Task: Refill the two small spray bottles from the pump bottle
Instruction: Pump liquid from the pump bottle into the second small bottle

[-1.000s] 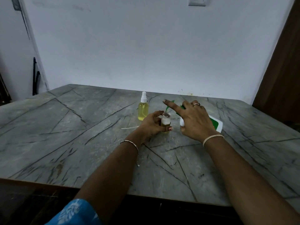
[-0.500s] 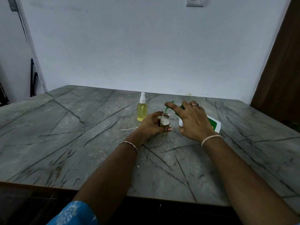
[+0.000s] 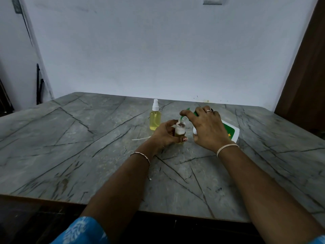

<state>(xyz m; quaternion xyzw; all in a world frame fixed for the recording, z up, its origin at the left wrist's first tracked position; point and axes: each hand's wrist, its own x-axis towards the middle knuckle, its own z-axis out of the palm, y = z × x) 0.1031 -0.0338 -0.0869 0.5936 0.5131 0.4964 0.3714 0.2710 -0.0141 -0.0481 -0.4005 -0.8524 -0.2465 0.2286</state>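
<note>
Forefinger [image 3: 186, 113] of right hand [image 3: 208, 129] presses pump bottle [image 3: 230, 132], which it clasps; left hand [image 3: 163, 134] grips uncapped spray bottle [image 3: 180, 129]

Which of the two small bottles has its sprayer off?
The small bottle the left hand grips, bare-necked under the pump bottle's spout. The other bottle, standing free behind it, wears its white sprayer.

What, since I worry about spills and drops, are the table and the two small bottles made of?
Table: polished stone, likely marble, grey with dark veins and faint sheen. Capped bottle and open bottle: clear, probably plastic, possibly glass; yellow liquid shows through both.
</note>
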